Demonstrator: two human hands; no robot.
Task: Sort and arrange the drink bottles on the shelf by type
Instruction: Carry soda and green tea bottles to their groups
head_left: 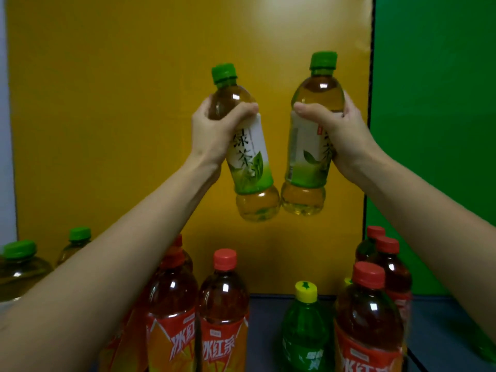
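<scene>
**A:** What are the hands doing?

**B:** The left hand (212, 130) is gripping one green tea bottle (248, 149). Its fingers (241, 110) are clamping round the bottle's shoulder, just above the white label. The right hand (342, 135) is gripping a second green tea bottle (306, 151) the same way, with the thumb lying across the front.

**A:** Are the two bottles resting on anything?

**B:** No, both are hanging in the air in front of the yellow back panel (107, 103). The first is leaning with its green cap tipping away from the other bottle, and the second is standing nearly upright. Their bases are coming together between the two sets of fingers. I cannot tell whether they are touching.

**A:** What is sitting beneath the fingers?

**B:** Well below the left fingers, red-capped iced tea bottles (222, 304) are standing on the shelf (268, 331). Below the right fingers, more red-capped bottles (370, 318) are standing in a row running towards the back. Between those groups, a green soda bottle (306, 336) with a yellow cap is standing upright. Far out beyond the left forearm, two more green-capped tea bottles (22, 267) are standing. A green panel (429, 130) is showing beyond the right hand.
</scene>
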